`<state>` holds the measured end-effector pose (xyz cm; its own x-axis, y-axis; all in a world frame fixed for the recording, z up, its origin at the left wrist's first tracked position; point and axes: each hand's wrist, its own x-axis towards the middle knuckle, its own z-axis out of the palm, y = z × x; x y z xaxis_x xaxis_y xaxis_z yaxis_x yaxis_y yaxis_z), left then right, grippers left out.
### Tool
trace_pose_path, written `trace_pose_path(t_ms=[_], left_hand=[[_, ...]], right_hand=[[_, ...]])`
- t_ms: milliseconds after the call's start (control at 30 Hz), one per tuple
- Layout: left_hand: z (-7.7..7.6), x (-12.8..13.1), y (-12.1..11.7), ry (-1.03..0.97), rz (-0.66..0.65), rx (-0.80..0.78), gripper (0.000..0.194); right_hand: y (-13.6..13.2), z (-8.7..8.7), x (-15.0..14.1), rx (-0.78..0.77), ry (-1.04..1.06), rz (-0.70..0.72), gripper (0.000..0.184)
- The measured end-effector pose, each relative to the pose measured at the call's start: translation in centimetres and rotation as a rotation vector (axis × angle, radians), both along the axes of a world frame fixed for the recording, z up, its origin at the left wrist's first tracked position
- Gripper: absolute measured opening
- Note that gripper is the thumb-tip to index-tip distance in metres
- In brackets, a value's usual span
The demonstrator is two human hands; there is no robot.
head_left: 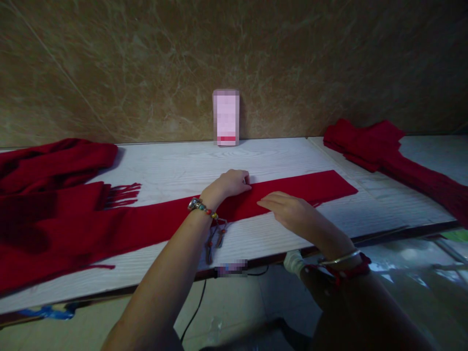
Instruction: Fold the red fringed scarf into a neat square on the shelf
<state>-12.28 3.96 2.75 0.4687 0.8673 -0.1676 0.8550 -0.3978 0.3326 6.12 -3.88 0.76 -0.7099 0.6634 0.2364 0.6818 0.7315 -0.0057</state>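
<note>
A long red scarf (157, 222) lies as a flat folded strip across the white table, its straight right end towards the right. My left hand (232, 183) rests at the strip's far edge, fingers loosely bent, with a small gap showing by the thumb. Close to it, my right hand (287, 207) lies over the near edge, its fingers stretched out side by side on the cloth. Neither hand visibly grips the fabric; the right thumb is hidden. At the left, the strip runs into wider red cloth with a fringe (124, 194).
More bunched red cloth (62, 161) lies at the back left. Another red fringed scarf (369, 144) is heaped at the right, hanging over the front edge. A phone (226, 117) leans against the marble wall (146, 68). A black cable (197, 307) hangs below the white table (175, 161).
</note>
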Motion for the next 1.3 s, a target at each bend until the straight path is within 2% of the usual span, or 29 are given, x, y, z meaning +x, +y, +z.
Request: trace_pose_path(t_ms=[133, 267, 367, 533, 633, 767, 867, 1000, 1133, 1300], left_hand=[[-0.3, 0.1, 0.2, -0.002, -0.015, 0.033, 0.023], [0.0, -0.4, 0.2, 0.024, -0.028, 0.105, 0.023], [0.8, -0.6, -0.4, 0.071, -0.096, 0.153, 0.023], [2.4, 0.0, -2.4, 0.124, -0.284, 0.008, 0.041], [2.4, 0.7, -3.3, 0.216, -0.317, 0.080, 0.047], [1.9, 0.9, -3.6, 0.248, -0.324, 0.137, 0.043], [1.8, 0.5, -3.1, 0.228, -0.322, 0.124, 0.039], [2.2, -0.2, -2.3, 0.167, -0.362, 0.057, 0.030], [2.8, -0.6, -2.3, 0.148, -0.369, -0.002, 0.026], [3.0, -1.2, -2.0, 0.045, -0.307, -0.035, 0.033]], right_hand=[[0.5, -0.2, -0.8, -0.021, 0.003, -0.069, 0.050], [1.3, -0.5, -0.8, -0.117, 0.176, -0.123, 0.051], [1.8, -0.3, -0.1, -0.246, 0.355, -0.181, 0.039], [2.5, -0.3, 0.9, -0.441, 0.633, -0.207, 0.019], [2.8, -0.5, 1.1, -0.505, 0.696, -0.217, 0.017], [2.9, -0.7, 1.1, -0.528, 0.714, -0.224, 0.017], [2.5, -0.5, 0.9, -0.481, 0.689, -0.188, 0.017], [1.6, -0.2, 0.2, -0.280, 0.498, -0.122, 0.026], [1.0, -0.5, -0.8, -0.062, 0.299, -0.182, 0.017], [0.6, -0.9, -1.2, 0.084, 0.127, -0.211, 0.022]])
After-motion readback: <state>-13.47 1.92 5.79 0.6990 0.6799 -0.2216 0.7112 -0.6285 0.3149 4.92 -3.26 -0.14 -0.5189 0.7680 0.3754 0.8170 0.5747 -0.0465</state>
